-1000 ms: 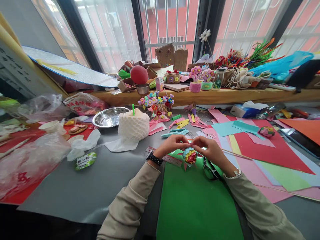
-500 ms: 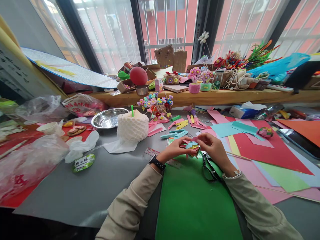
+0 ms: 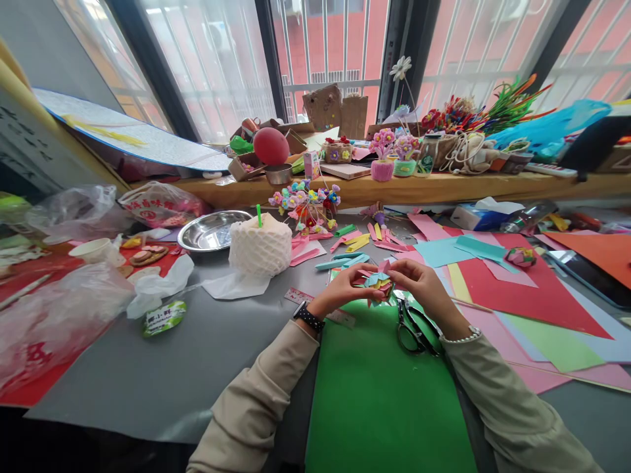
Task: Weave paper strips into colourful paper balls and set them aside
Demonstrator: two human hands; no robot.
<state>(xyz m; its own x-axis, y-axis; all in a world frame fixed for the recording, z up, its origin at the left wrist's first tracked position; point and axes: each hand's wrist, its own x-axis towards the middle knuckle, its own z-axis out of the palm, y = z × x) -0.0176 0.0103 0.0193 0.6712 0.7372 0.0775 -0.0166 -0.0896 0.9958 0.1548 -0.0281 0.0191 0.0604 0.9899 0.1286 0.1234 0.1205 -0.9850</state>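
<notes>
My left hand [image 3: 345,289] is closed round a folded-paper piece [image 3: 377,281] made of blue, yellow and pink bits. Opposite it, my right hand [image 3: 411,276] pinches a pink paper strip [image 3: 384,266] at the top of that piece. Both hands are above the far end of a green sheet [image 3: 389,401]. Black-handled scissors [image 3: 414,334] lie on the sheet below my right hand. Folded strips in blue [image 3: 342,261], yellow [image 3: 357,242] and pink [image 3: 389,246] lie just beyond my hands. A ruler [image 3: 298,295] is partly hidden by my left wrist.
A coconut with a green straw [image 3: 261,246] stands left of my hands, near a steel plate [image 3: 210,242]. Coloured paper sheets [image 3: 535,289] spread out on the right, with a small folded-paper ball [image 3: 521,257] on them. Plastic bags [image 3: 73,315] lie at the left. A crowded wooden ledge [image 3: 236,192] runs behind.
The folded-paper piece has turned in my fingers, showing more of its blue and yellow parts. A pink strip now stands up at its top. My hands stay almost in place.
</notes>
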